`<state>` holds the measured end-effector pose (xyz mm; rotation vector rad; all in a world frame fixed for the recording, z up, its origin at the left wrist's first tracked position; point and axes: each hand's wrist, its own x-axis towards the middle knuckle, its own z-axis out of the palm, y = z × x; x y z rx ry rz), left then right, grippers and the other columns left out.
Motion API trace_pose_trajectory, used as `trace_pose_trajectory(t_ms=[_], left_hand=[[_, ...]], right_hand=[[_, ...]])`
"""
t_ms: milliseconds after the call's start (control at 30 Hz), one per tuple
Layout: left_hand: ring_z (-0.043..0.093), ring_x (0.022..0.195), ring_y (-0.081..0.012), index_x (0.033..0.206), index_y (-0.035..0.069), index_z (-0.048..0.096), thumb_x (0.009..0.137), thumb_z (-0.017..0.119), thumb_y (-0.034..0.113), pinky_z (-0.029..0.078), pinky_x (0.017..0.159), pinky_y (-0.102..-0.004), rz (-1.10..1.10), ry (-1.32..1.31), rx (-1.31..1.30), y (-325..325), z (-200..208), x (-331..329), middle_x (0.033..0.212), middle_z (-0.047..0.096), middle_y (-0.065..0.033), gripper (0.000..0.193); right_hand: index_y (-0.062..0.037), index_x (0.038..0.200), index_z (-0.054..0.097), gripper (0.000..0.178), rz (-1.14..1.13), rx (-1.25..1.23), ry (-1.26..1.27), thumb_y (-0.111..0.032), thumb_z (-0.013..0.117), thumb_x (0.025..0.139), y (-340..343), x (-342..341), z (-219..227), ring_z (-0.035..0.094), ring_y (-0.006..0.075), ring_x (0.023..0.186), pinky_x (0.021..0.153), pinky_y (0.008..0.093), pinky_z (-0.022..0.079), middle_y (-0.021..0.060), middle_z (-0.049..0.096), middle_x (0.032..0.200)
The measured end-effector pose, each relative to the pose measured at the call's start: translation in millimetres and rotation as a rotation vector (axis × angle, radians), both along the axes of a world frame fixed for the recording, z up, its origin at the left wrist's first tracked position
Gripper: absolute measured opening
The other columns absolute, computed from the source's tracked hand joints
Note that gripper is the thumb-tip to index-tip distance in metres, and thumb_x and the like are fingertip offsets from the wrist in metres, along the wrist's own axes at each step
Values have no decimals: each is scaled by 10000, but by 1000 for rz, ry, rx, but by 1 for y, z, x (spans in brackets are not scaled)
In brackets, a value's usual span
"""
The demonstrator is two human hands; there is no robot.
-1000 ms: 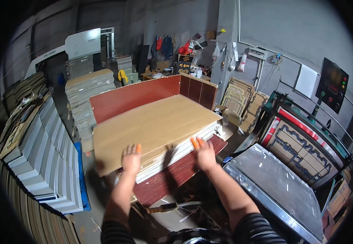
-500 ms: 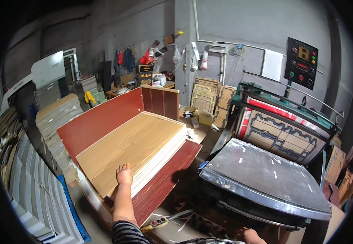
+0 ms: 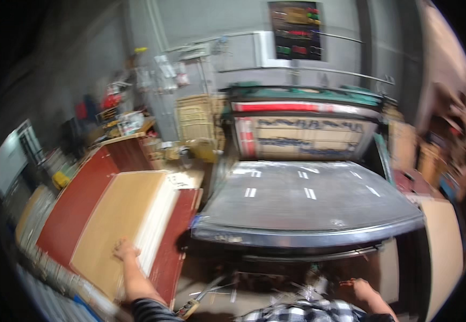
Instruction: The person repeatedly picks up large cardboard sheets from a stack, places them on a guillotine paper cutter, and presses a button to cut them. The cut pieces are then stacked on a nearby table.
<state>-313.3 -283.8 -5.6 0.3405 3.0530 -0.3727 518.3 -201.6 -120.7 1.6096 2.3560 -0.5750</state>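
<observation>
My left hand (image 3: 127, 250) lies with fingers spread on top of a stack of flat tan cardboard sheets (image 3: 117, 214). White edges of the stack show on its right side. Dark red boards stand behind the stack, and a dark red panel (image 3: 166, 244) lies along its right side. At the lower right, my right hand (image 3: 360, 288) hangs in front of the press, below its metal bed (image 3: 297, 206). Its fingers look stretched out and hold nothing I can see, though motion blurs them. Short white strips mark the grey bed.
Behind the bed, the raised press plate carries a tan cutting-die board (image 3: 308, 138). A control panel (image 3: 297, 32) with coloured buttons is above. Tan boards (image 3: 195, 121) lean against the wall. A large pale sheet (image 3: 443, 252) stands at right; a yellow-handled control (image 3: 188, 307) hangs near my left forearm.
My view has swung right, bringing the press to the middle. My left hand still rests on the cardboard stack. My right hand shows more fully, farther right and higher in the picture.
</observation>
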Motion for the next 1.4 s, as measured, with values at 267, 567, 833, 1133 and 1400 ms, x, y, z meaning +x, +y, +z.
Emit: trace_pose_trajectory(t_ms=[267,567,833,1133,1400], left_hand=[[500,1237,-313,1378,22,452,882,624,96,362,1063,-382,-623,289,784,114,5,-20,1330,533,-205,531],[583,1096,-345,1048,-5,640,809,671,32,443,964,-413,-1756,-30,993,247,90,331,1142,630,-165,244],[630,947,-332,937,-11,672,766,713,55,494,843,-394,-1899,-230,968,267,92,420,1046,671,-133,188],[652,886,-317,896,13,684,760,723,90,510,801,-398,-1982,-340,1018,277,76,465,997,686,-127,161],[654,854,-318,890,16,686,752,722,75,514,787,-397,-1883,-374,1023,248,55,431,960,692,-127,155]], right_hand=[[-23,1188,594,483,-983,917,91,-229,750,780,76,168,114,574,348,1118,960,377,469,202,591,1235],[-142,1477,287,884,-1532,344,-353,-452,735,781,16,297,48,263,293,1406,1081,534,283,103,294,1528],[-99,1303,479,640,-1162,256,-344,-452,676,807,-11,364,11,460,299,1216,991,543,364,96,464,1353],[-93,1482,230,1062,-1415,454,-364,-552,766,688,9,353,12,275,334,1381,1060,599,264,129,237,1544],[-31,926,559,391,-1121,395,-252,-348,738,784,4,373,80,601,377,957,827,468,499,204,616,988]])
